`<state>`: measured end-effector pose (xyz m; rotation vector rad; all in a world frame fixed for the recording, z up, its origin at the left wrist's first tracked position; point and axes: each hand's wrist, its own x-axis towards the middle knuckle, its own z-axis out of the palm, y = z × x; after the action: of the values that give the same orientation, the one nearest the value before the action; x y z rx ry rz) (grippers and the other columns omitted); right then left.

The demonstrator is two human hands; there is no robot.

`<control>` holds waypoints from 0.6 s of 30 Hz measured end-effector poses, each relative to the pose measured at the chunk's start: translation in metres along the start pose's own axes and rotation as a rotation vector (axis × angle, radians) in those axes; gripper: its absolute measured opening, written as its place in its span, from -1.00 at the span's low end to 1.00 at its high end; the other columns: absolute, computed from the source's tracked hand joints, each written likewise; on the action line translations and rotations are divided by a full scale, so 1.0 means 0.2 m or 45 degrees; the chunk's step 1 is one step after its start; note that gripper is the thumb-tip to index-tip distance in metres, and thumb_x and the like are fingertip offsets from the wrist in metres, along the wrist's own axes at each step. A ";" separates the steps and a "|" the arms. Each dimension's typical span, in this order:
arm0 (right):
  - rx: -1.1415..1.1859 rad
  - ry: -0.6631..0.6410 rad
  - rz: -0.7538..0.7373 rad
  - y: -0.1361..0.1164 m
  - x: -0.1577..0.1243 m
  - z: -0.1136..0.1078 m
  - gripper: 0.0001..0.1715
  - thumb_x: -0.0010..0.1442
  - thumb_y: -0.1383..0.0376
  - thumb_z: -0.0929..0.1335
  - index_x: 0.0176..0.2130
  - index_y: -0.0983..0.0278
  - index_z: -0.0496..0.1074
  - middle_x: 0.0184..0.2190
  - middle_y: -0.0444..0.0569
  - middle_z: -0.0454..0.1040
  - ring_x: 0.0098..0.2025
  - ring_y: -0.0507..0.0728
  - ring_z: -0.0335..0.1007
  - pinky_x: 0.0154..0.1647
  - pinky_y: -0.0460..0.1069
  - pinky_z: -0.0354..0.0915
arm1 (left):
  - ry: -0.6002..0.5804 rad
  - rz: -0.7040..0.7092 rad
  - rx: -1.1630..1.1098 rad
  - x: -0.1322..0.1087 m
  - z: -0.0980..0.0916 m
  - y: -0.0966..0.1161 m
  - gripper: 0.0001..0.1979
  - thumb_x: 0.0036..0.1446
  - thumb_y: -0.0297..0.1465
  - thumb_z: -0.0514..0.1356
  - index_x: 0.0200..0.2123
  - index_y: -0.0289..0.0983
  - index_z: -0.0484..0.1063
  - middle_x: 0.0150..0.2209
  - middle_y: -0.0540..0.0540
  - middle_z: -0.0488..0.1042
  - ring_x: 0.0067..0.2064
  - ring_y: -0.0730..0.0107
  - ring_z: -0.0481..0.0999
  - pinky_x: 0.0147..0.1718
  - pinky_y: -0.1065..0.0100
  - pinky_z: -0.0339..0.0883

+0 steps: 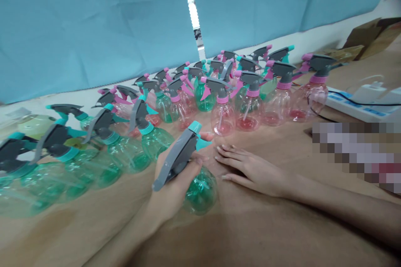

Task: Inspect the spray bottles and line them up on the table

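My left hand (pixel 175 179) is wrapped round the neck of a green spray bottle (pixel 202 194), just under its grey and teal trigger head. The bottle is clear green plastic and leans a little; whether its base touches the table is hard to tell. Palm down on the brown tabletop (pixel 250 229), my right hand (pixel 250 169) lies to the right of that bottle, fingers stretched out and holding nothing. A row of green spray bottles (pixel 130 154) stands to the left of my left hand. Beyond my right hand stand pink spray bottles (pixel 223 119) with grey and pink heads.
More pink and green spray bottles crowd the back of the table, before a blue cloth (pixel 94 21). A white power strip (pixel 354 106) with plugs and a black cable lies at the right. Behind it is a cardboard box (pixel 372 39). A blurred-out patch covers the right edge.
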<state>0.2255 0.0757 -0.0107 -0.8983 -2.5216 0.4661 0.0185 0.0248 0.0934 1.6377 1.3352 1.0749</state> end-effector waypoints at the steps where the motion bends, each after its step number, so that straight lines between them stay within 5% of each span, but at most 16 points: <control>1: -0.004 -0.006 0.002 0.00 0.00 0.00 -0.32 0.34 -0.04 0.19 0.29 0.26 0.19 0.32 0.05 0.11 0.37 0.26 -0.06 0.36 0.26 -0.04 | -0.001 -0.007 0.004 0.00 0.00 0.00 -0.69 0.11 -0.29 0.18 -0.06 -0.18 0.47 -0.31 -0.03 0.54 -0.36 0.29 0.49 -0.35 0.29 0.36; 10: 0.005 -0.004 0.005 0.00 0.00 0.00 -0.32 0.34 -0.03 0.20 0.30 0.24 0.17 0.33 0.04 0.11 0.37 0.26 -0.07 0.36 0.26 -0.05 | -0.014 -0.002 -0.006 0.01 -0.01 0.01 -0.74 0.08 -0.30 0.17 -0.14 -0.19 0.49 -0.34 -0.02 0.54 -0.38 0.28 0.49 -0.34 0.28 0.35; 18: -0.017 -0.023 0.016 0.00 0.00 -0.01 -0.32 0.34 -0.02 0.20 0.29 0.26 0.19 0.33 0.04 0.09 0.37 0.25 -0.08 0.36 0.23 -0.05 | 0.027 -0.028 -0.066 0.01 0.00 0.02 -0.79 0.01 -0.31 0.21 -0.24 -0.18 0.50 -0.22 -0.08 0.60 -0.17 0.12 0.57 -0.39 0.28 0.39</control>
<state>0.2260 0.0759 -0.0097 -0.9196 -2.5397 0.4640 0.0196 0.0256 0.0972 1.5741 1.3255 1.1078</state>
